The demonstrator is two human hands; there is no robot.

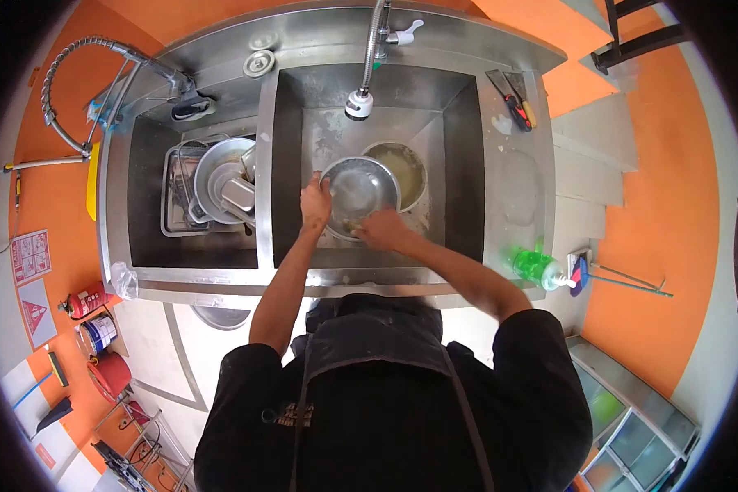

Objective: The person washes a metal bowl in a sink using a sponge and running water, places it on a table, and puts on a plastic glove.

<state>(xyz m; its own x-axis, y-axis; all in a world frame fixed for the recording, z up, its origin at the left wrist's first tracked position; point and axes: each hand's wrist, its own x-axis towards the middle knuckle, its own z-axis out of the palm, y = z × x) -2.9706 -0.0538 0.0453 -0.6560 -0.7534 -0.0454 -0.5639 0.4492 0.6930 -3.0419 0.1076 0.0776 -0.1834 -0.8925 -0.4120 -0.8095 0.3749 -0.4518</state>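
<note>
A round stainless steel bowl [359, 184] is tilted in the right-hand sink basin [459, 164]. My left hand [315, 202] grips its left rim, with the thumb over the edge. Smeared by motion, my right hand [382, 229] is closed at the bowl's near inner side. A small yellowish patch shows by its fingers, too blurred to name. Behind the bowl, partly covered by it, sits a second metal bowl [412, 168] with cloudy liquid inside.
A white-tipped faucet [358, 105] hangs over the basin. Stacked pots and trays [221, 176] fill part of the left basin. Scrapers [517, 107] and a green liquid bottle [537, 266] lie on the right ledge. A drain strainer [258, 64] sits on the back ledge.
</note>
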